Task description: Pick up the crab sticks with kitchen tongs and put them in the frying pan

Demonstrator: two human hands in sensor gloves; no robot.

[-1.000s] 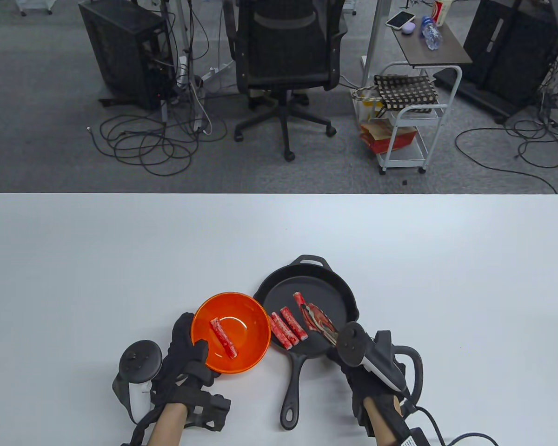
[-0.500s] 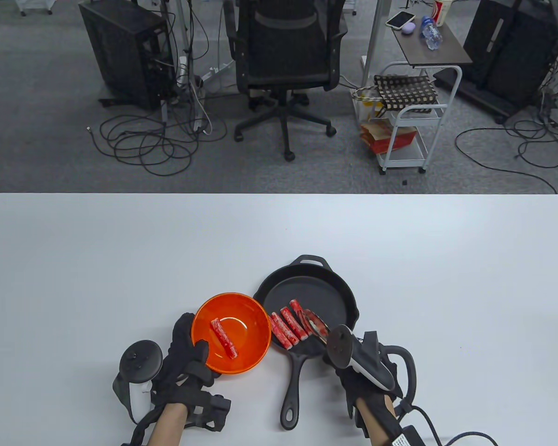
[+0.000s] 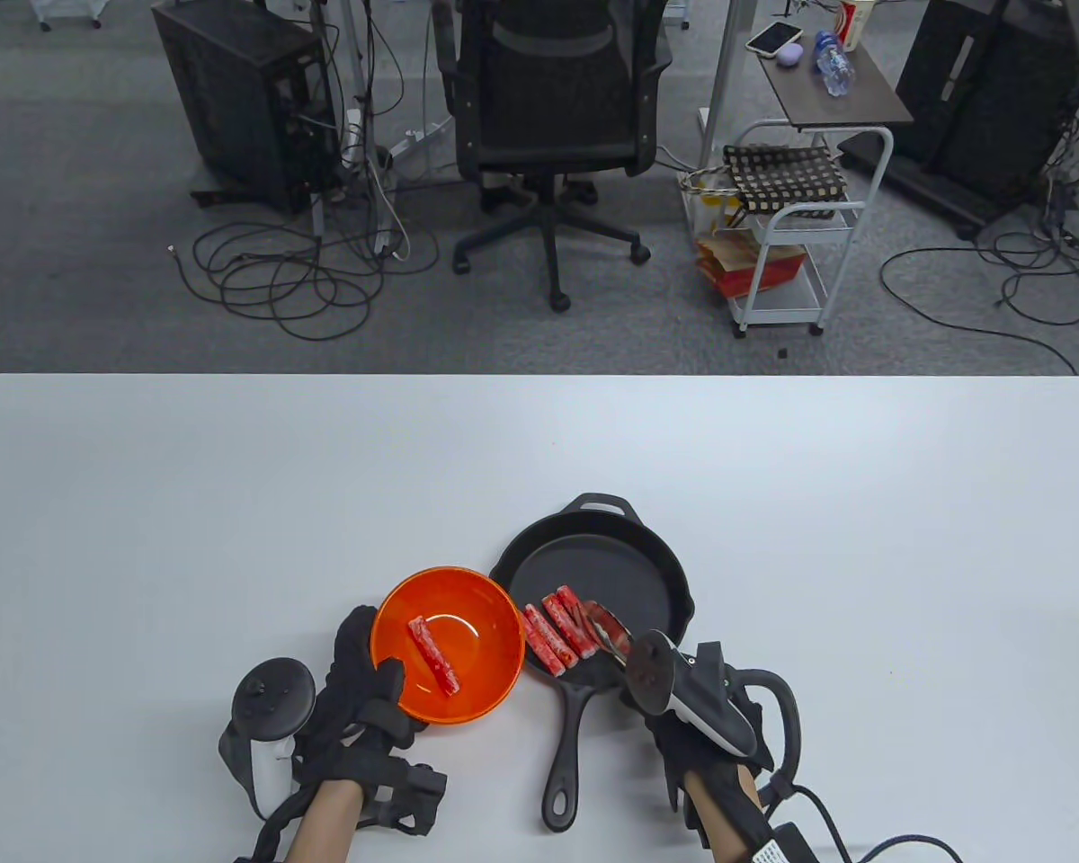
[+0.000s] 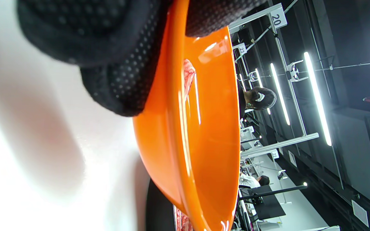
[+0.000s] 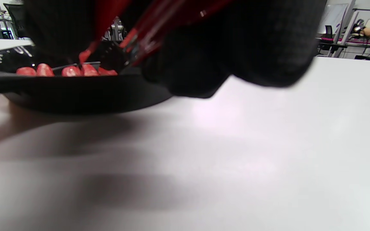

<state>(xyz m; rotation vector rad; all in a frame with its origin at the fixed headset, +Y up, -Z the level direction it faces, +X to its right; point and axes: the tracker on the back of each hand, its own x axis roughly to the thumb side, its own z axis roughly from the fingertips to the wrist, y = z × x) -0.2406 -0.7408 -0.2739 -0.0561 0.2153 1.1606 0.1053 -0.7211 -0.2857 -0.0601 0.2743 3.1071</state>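
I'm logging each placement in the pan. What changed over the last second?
The right hand drew the tongs toward the near left of the frying pan, sliding the third crab stick up beside the two already lying there. The left hand kept its grip on the orange bowl, and the one crab stick in it did not move.

the right hand [image 3: 683,746] under its tracker [image 3: 683,692] hides the tongs' [image 3: 613,631] handles, and both forearms are cut off at the table's near edge.
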